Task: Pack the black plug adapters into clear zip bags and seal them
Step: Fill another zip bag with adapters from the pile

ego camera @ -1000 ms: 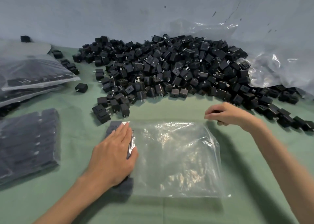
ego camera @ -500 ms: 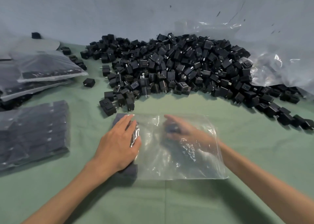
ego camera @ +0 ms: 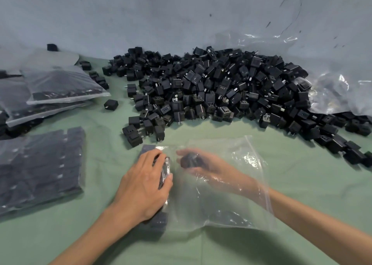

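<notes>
A clear zip bag [ego camera: 225, 202] lies flat on the green cloth in front of me, its mouth facing right. My left hand [ego camera: 144, 186] presses down on a row of black adapters [ego camera: 159, 220] packed along the bag's left edge. My right hand [ego camera: 203, 165] is inside the bag through the mouth and grips black plug adapters [ego camera: 190, 160], seen blurred through the plastic. A big pile of loose black plug adapters [ego camera: 211, 87] lies beyond the bag.
Filled bags are stacked at the far left [ego camera: 58, 83], and another full bag [ego camera: 40, 168] lies at near left. Crumpled clear plastic [ego camera: 334, 83] sits against the wall at right. A trail of loose adapters [ego camera: 346, 144] runs along the right side.
My right hand went from the pile into the bag with adapters and has pushed further left toward my left hand. My left hand stayed pressing the bag's left edge.
</notes>
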`<action>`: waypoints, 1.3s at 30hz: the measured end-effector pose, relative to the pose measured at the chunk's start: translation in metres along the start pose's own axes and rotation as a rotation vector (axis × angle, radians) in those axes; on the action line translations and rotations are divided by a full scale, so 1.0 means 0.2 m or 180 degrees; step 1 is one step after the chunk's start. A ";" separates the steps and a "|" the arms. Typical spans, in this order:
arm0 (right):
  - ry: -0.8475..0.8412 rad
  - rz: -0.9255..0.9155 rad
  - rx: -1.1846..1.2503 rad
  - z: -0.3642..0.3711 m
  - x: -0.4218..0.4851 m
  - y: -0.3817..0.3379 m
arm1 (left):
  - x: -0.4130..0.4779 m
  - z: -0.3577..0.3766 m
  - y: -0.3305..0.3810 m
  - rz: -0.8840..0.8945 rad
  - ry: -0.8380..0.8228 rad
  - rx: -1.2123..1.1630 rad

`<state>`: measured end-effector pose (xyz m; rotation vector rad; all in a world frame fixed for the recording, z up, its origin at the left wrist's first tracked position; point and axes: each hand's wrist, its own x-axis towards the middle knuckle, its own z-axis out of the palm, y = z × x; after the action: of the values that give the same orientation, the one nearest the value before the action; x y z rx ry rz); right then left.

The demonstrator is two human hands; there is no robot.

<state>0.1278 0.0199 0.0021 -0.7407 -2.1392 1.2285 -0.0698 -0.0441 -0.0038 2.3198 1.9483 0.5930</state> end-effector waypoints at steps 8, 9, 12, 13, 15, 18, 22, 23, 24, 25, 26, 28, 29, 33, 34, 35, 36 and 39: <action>-0.0250 0.0408 -0.2824 0.01 0.12 0.02 | 0.00 -0.01 0.00 -0.0053 -0.0103 -0.0015; -0.0056 0.0413 -0.2890 0.04 0.14 0.03 | 0.01 -0.01 0.00 -0.0057 -0.0099 -0.0038; 0.0432 0.0675 -0.2265 0.10 0.16 0.06 | 0.01 -0.01 0.00 -0.0034 -0.0111 -0.0031; 0.0585 0.0737 -0.2059 0.12 0.17 0.06 | 0.01 -0.01 0.00 -0.0021 -0.0107 -0.0032; 0.0848 0.0652 -0.1646 0.14 0.15 0.07 | 0.00 -0.01 0.00 -0.0011 -0.0098 -0.0040; 0.0737 0.0258 -0.1509 0.13 0.11 0.08 | 0.00 -0.01 0.00 -0.0010 -0.0134 -0.0039; 0.0780 0.0339 -0.1739 0.18 0.09 0.13 | 0.00 0.00 -0.01 -0.0011 -0.0151 -0.0008; 0.0805 0.0416 -0.1765 0.18 0.10 0.13 | 0.00 -0.01 -0.01 -0.0009 -0.0185 0.0004; 0.0764 0.0455 -0.1862 0.18 0.12 0.12 | 0.00 -0.01 -0.01 -0.0002 -0.0224 0.0014; 0.0720 0.0422 -0.1974 0.17 0.14 0.12 | 0.00 -0.01 0.00 0.0018 -0.0244 0.0023; 0.0686 0.0376 -0.2005 0.16 0.16 0.11 | 0.00 -0.01 0.00 0.0044 -0.0248 0.0029; 0.0810 0.0320 -0.1995 0.16 0.18 0.10 | 0.00 0.00 0.00 0.0073 -0.0250 0.0045; 0.0919 0.0358 -0.1941 0.17 0.18 0.11 | 0.00 0.00 -0.01 0.0083 -0.0247 0.0053; 0.1364 0.0487 -0.1247 0.21 0.14 0.16 | 0.00 -0.01 -0.01 0.0189 -0.0266 0.0051; 0.1433 0.0468 -0.1074 0.21 0.13 0.17 | 0.00 -0.01 0.00 0.0222 -0.0275 0.0039; 0.1482 0.0445 -0.0985 0.21 0.12 0.17 | -0.01 -0.01 0.00 0.0251 -0.0294 0.0039; 0.1513 0.0419 -0.0964 0.21 0.12 0.17 | -0.01 -0.01 0.00 0.0284 -0.0309 0.0046; 0.1487 0.0335 -0.1005 0.21 0.11 0.16 | -0.01 -0.02 0.00 0.0341 -0.0287 0.0089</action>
<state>0.0880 0.0247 -0.0401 -1.1599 -1.9303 0.6775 -0.0705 -0.0463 -0.0005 2.4345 1.8154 0.4622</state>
